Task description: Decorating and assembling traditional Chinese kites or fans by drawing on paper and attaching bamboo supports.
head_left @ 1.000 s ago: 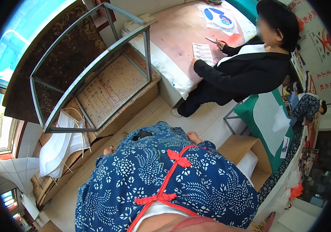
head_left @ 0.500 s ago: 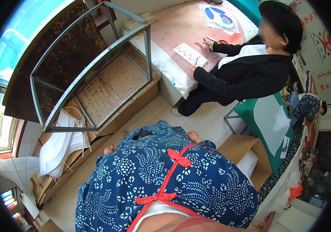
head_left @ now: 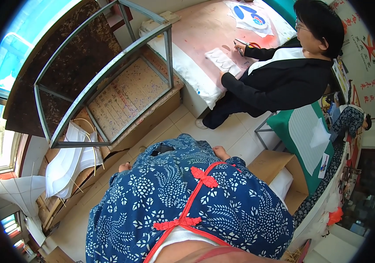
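Left hand (head_left: 125, 166) and right hand (head_left: 220, 152) show only partly beyond the blue floral-print jacket (head_left: 174, 197), which lies against the fingers. Finger opening cannot be determined. Advisable: keep the right fingers clear of the nearby cardboard box (head_left: 279, 168).

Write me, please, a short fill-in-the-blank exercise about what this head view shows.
1. The wearer's garment is blue and white with ____ knot fastenings.
2. The wearer's left hand and right hand both hang ____, holding nothing.
3. A co-worker in a black top leans over the ____ table.
4. The metal frame stands to the wearer's ____.

Missing words: red; empty; pink; left
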{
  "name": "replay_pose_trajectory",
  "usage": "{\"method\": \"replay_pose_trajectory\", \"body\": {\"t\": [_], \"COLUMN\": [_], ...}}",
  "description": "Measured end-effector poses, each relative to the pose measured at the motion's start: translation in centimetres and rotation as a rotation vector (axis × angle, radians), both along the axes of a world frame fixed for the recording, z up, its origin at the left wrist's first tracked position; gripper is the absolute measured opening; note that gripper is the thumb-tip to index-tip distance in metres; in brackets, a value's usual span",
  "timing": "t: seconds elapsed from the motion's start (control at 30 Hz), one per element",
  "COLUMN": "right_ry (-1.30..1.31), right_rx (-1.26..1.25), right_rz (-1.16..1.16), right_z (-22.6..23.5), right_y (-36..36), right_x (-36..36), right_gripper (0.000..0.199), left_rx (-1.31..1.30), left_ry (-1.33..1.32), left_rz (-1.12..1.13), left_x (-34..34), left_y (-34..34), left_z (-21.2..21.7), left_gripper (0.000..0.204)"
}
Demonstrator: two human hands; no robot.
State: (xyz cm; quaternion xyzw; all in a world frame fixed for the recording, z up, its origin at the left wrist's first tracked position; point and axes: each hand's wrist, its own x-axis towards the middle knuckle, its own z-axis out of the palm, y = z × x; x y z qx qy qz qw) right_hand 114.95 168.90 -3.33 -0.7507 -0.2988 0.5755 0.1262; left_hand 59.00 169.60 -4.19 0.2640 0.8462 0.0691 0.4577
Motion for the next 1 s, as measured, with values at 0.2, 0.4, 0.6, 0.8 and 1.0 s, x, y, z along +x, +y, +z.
{"method": "replay_pose_trajectory", "body": {"t": [0.2, 0.4, 0.6, 0.8, 1.0], "right_ry": [-0.006, -0.010, 0.010, 0.008, -0.017], "right_rx": [0.003, -0.021, -0.025, -0.039, -0.010], "right_rz": [0.023, 0.022, 0.003, 0.029, 0.079], "right_z": [-0.9, -1.5, -1.6, -1.0, -0.6], "right_y": [-0.4, -0.3, -0.3, -0.2, 0.0], "right_x": [0.2, 0.2, 0.2, 0.3, 0.4], "right_gripper": [0.023, 0.023, 0.022, 0.022, 0.023], "left_rx": [0.009, -0.004, -0.007, -0.017, -0.003], "left_ry": [0.004, 0.015, -0.004, -0.012, -0.006], "left_rz": [0.017, 0.035, 0.046, 0.043, 0.042], "left_x": [-0.1, 0.6, 0.7, 0.9, 0.4], "left_y": [-0.3, -0.3, -0.5, -0.2, -0.4], "left_z": [-0.6, 0.5, 1.1, 0.9, 0.1], "left_gripper": [0.032, 0.031, 0.032, 0.032, 0.032]}}
